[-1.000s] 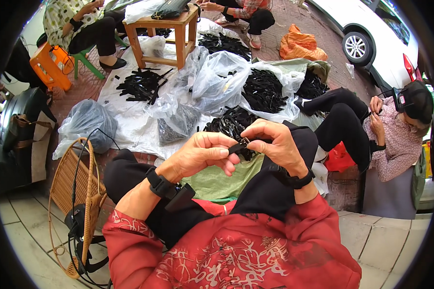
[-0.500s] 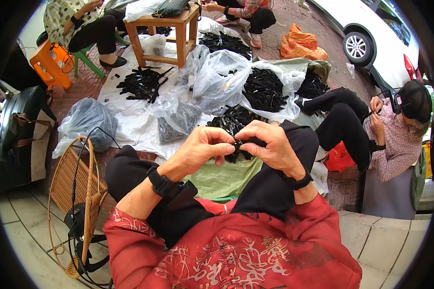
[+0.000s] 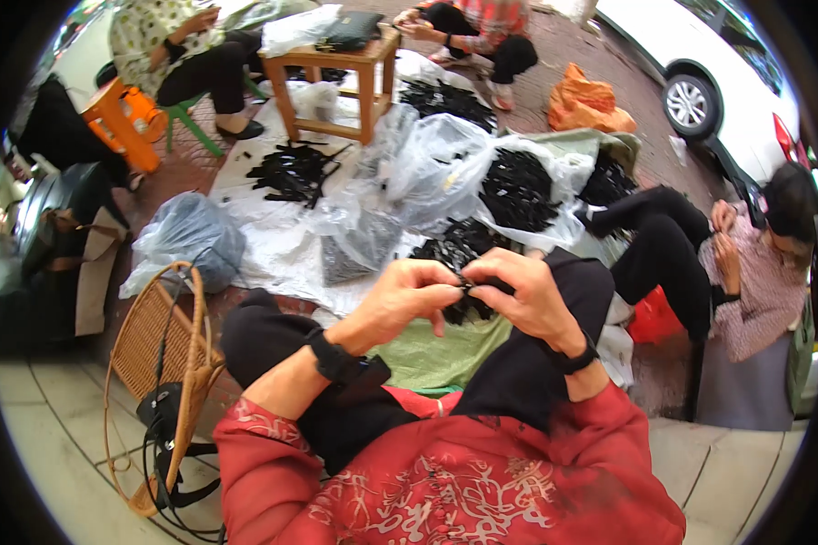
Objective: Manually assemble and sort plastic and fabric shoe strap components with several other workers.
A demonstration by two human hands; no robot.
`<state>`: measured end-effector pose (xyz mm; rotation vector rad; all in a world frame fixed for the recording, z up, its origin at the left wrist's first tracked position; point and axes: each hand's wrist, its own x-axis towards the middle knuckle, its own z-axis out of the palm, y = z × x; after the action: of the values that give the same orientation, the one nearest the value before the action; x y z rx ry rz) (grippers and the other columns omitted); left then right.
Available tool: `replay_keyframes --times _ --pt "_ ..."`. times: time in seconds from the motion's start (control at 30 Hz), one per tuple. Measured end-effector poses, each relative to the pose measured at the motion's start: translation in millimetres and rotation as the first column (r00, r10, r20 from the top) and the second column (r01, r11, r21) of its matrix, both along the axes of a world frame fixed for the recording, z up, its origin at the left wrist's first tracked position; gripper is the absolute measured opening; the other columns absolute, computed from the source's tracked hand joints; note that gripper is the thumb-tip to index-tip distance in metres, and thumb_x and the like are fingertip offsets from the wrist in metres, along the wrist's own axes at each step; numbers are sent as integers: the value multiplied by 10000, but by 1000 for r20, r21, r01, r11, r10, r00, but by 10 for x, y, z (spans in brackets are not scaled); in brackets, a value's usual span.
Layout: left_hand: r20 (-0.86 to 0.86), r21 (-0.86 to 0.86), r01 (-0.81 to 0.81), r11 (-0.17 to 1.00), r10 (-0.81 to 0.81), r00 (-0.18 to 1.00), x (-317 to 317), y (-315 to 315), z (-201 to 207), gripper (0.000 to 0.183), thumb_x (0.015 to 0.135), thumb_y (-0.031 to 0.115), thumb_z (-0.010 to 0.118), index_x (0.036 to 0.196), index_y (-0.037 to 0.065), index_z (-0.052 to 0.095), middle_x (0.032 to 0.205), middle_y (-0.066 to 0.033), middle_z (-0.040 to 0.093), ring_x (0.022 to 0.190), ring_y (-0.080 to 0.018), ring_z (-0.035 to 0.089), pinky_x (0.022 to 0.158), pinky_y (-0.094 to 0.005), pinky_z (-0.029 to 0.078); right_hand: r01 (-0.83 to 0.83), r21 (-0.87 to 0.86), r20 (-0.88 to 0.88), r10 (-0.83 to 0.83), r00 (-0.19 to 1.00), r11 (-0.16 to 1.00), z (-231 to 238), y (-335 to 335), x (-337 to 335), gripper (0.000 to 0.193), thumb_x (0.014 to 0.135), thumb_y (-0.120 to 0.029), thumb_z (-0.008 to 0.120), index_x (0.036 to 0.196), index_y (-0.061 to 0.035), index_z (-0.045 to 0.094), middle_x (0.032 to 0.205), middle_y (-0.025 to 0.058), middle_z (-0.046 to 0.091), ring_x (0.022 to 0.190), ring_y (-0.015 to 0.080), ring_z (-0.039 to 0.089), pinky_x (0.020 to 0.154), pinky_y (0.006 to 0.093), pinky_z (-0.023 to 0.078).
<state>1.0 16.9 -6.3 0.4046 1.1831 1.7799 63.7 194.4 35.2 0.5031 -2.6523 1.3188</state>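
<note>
**Left hand (image 3: 398,302) and right hand (image 3: 529,292) pinch close together**

The left forearm (image 3: 286,380) and right forearm (image 3: 587,378) angle up and inward, bare beyond loose red fabric sleeves (image 3: 259,445). On the left hand, thumb (image 3: 440,295) and index finger (image 3: 432,271) come together, tips pointing right, another finger curled beneath. The right hand shows its back, index finger arched above the thumb, tips pointing left. The 2 sets of fingertips nearly meet. The 2 black-clad knees (image 3: 253,320) spread wide apart.
</note>
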Motion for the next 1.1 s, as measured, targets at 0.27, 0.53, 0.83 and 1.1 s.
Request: replay_keyframes --times 0.27,0.53,0.83,1.1 --pt "-287 -121 -67 990 30 957 38 162 -176 97 774 120 543 774 26 564 630 -5 528 473 -44 449 401 -189 379 77 272 -169 -31 985 959 -19 -119 96 229 636 25 599 856 -14 551 774 115 527 725 277 518 628 334 422" --pt "-310 -131 -62 989 19 951 3 156 -102 111 725 95 549 693 -11 554 542 -25 510 422 -70 460 358 -207 351 93 190 -85 -78 993 977 -47 -173 99 219 649 47 582 860 -3 548 768 109 537 672 240 545 575 290 428" --pt "-736 -4 -378 926 253 628 16 200 -175 97 621 66 533 654 -22 556 557 -124 555 528 -184 563 484 -318 428 178 169 -46 -172 984 970 -92 -220 92 235 654 54 579 879 -3 542 732 79 520 616 168 506 565 252 408" --pt "-764 -96 -381 919 177 621 49 258 -311 129 635 89 545 698 -21 570 596 -155 557 550 -226 557 512 -313 422 132 254 -42 -126 991 958 -170 -204 127 236 682 47 565 912 2 537 773 116 525 666 218 539 576 277 427"
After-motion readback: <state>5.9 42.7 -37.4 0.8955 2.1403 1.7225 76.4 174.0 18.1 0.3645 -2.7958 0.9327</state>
